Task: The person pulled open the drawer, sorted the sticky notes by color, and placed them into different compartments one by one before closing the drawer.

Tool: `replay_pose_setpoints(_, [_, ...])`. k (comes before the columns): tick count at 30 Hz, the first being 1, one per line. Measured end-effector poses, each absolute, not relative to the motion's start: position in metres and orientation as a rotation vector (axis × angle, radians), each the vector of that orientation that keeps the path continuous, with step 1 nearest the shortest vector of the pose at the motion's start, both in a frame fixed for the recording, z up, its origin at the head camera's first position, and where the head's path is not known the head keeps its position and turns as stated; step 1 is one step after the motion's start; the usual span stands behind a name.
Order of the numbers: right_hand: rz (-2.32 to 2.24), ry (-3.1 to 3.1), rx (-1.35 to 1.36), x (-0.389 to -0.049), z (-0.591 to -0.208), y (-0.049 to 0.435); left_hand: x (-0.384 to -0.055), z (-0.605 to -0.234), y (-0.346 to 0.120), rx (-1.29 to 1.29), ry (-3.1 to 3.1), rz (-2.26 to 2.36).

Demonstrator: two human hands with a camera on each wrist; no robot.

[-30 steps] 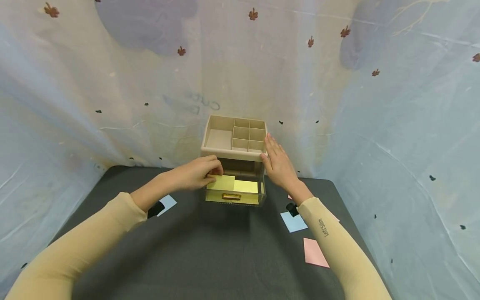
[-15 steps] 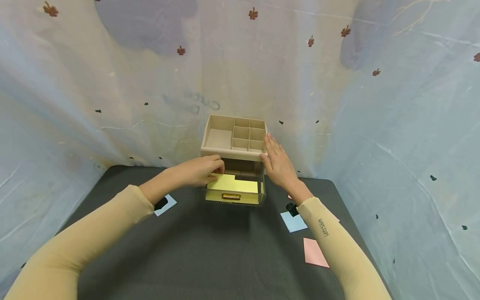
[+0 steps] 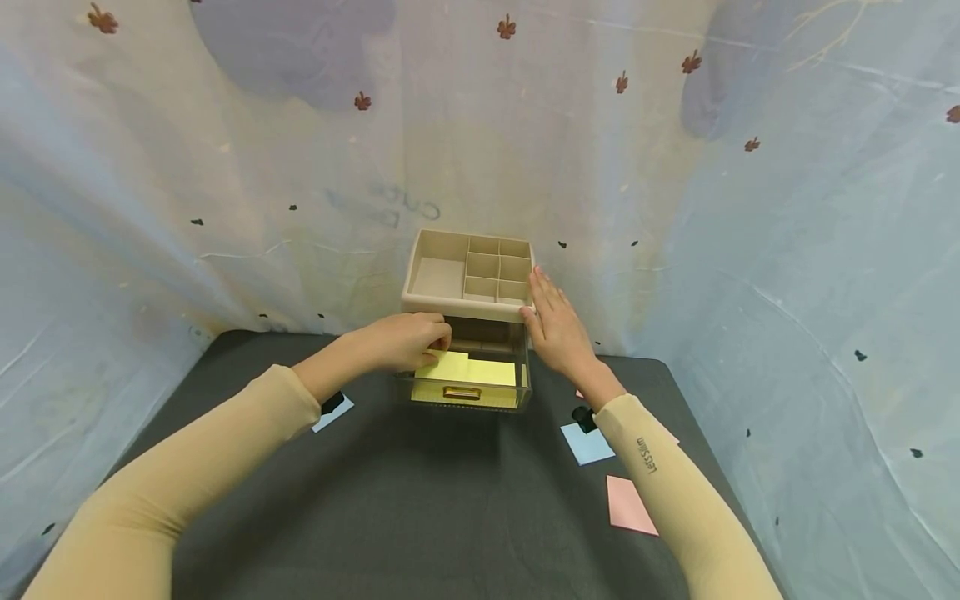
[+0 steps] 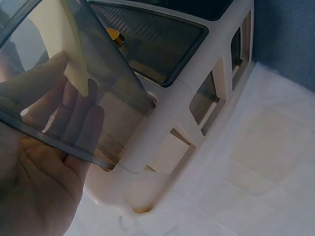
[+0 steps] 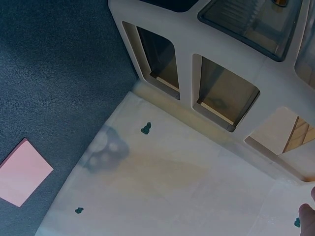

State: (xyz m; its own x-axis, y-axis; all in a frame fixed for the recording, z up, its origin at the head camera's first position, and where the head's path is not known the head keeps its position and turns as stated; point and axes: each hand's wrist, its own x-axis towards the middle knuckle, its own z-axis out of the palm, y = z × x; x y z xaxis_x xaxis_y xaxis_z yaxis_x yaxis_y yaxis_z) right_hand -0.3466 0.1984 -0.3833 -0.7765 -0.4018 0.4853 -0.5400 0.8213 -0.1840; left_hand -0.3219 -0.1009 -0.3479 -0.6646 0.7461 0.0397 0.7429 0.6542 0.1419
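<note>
A beige desktop organizer point(image 3: 468, 310) stands against the back, its clear drawer point(image 3: 525, 392) pulled out beneath the divided top tray. My left hand point(image 3: 397, 342) reaches over the drawer's left side and pinches a yellow sticky note pad point(image 3: 450, 364) between thumb and fingers. In the left wrist view, the yellow pad point(image 4: 61, 37) shows through the drawer's clear wall. Beside it in the drawer lies another yellow pad point(image 3: 492, 372), behind the gold handle point(image 3: 461, 392). My right hand point(image 3: 558, 329) rests with straight fingers against the organizer's upper right side; only its fingertips point(image 5: 307, 216) enter the right wrist view.
Blue sticky notes point(image 3: 587, 446) and a pink pad point(image 3: 630, 505) lie on the dark tabletop point(image 3: 420, 517) at right. Another blue note point(image 3: 335, 414) lies at left, partly under the left forearm. A patterned cloth point(image 3: 480, 150) hangs close behind the organizer.
My left hand has shifted slightly to the right over the drawer, still pinching the yellow pad. My right hand has stayed against the organizer.
</note>
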Motion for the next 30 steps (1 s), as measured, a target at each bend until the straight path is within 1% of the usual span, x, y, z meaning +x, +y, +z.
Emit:
replay_pose_setpoints(13, [0.446,-2.558,0.711,-0.3466,-0.384,0.1989,-0.3248,-0.3483,-0.0939,1.196,2.807,0.135])
replay_pose_setpoints(21, [0.459,-2.572,0.697,-0.3457,-0.3827,0.1975,-0.3241,-0.348,-0.0913,1.221,2.819,0.018])
replay_pose_setpoints(30, [0.46,-2.574,0.697,-0.3463,-0.3839,0.1974,-0.3238,-0.3494,-0.0917,1.225,2.81,0.01])
